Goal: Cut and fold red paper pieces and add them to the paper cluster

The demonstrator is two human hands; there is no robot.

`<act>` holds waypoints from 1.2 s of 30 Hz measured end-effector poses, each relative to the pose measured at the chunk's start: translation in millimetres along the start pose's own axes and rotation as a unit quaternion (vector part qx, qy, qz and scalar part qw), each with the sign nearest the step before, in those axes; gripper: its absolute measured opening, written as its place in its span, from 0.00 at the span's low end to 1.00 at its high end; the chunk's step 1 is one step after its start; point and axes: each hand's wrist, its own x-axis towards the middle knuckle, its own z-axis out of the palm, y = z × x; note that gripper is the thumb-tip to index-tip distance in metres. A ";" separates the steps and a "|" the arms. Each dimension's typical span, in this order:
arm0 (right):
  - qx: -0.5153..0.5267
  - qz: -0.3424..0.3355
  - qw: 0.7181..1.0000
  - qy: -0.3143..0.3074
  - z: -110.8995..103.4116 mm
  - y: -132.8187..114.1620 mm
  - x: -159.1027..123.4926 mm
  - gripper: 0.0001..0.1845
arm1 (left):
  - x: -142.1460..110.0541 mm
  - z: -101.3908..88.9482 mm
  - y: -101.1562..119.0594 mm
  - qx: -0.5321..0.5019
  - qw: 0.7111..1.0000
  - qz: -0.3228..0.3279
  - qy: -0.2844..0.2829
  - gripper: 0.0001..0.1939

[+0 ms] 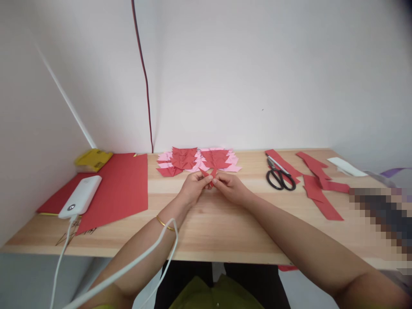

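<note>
Between my two hands is a small folded piece of red paper (pixel 213 173), with two pointed tips sticking up above the fingers. My left hand (pixel 194 186) pinches it from one side, thumb against the paper. My right hand (pixel 230 185) pinches the other side, and the fingertips of both hands nearly meet. Part of the folded paper is hidden behind the fingers. Just beyond my hands, rows of folded red paper pieces (pixel 184 158) lie overlapped with pink folded paper pieces (pixel 236 163) on the wooden table (pixel 225 227).
To the left, a white power bank (pixel 82 195) with a white cable rests on red paper sheets (pixel 125 189), near a yellow packet (pixel 94 160). Black-handled scissors (pixel 280 178) and red paper scraps (pixel 322 199) lie right. The cable (pixel 128 274) crosses before my left forearm.
</note>
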 end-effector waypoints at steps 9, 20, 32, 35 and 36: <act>-0.008 -0.012 1.000 0.007 0.0 -0.4 0.4 0.15 | -1.7 -0.1 1.4 -0.007 1.000 -0.002 -0.017 0.11; 0.011 -0.005 1.000 -0.004 -5.7 -6.9 0.8 0.17 | -5.2 2.4 7.1 0.055 0.998 0.011 -0.041 0.12; -0.001 0.058 0.996 0.073 -5.7 -1.4 0.3 0.20 | -6.7 0.0 6.9 0.073 0.995 -0.013 -0.070 0.13; 0.030 0.068 0.994 0.076 -6.1 -3.8 -0.1 0.23 | -6.2 -0.9 7.1 0.084 0.994 -0.007 -0.076 0.13; 0.039 0.075 0.994 0.076 -6.5 -4.0 -0.1 0.24 | -6.2 -0.9 7.5 0.087 0.993 -0.007 -0.079 0.13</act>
